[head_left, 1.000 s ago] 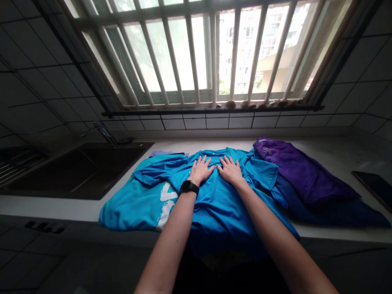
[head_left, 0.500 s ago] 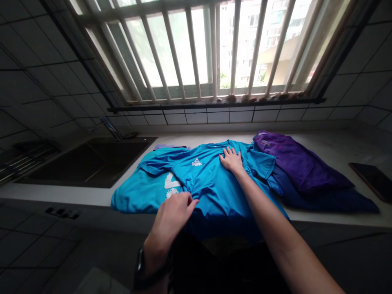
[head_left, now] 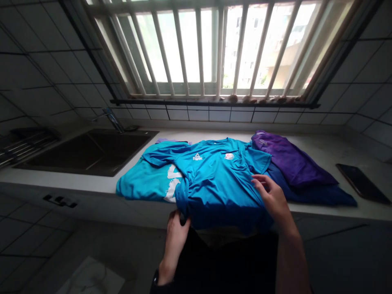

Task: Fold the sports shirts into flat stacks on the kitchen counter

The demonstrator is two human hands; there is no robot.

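"Two hands on one garment? Begin with the fingers."

"On the left hand (head_left: 177,232), the thumb stands apart from the fingers at the lower left edge of the blue shirt (head_left: 214,183). Cloth and shadow hide the tips, so I can't tell whether they pinch it."

"And the right hand (head_left: 274,200)?"

"Fingers bent toward the thumb, a gap showing between them, tips at the shirt's right side below the sleeve. Whether they hold any cloth, I can't tell."

"How does the shirt lie?"

"Front up on the counter (head_left: 85,183), collar toward the window (head_left: 190,49), its lower part over the counter's front edge. It has a white logo on one side of the chest and a small badge on the other."

"What's next to it?"

"To the left, a turquoise garment (head_left: 147,179) with white lettering, partly under the shirt's sleeve. To the right, a purple garment (head_left: 288,159) on top of a dark blue garment (head_left: 324,196), with a phone (head_left: 364,183) beyond."

"Farther out?"

"A dark sink (head_left: 88,153) with a faucet (head_left: 114,120) on the left, and bars across the window."
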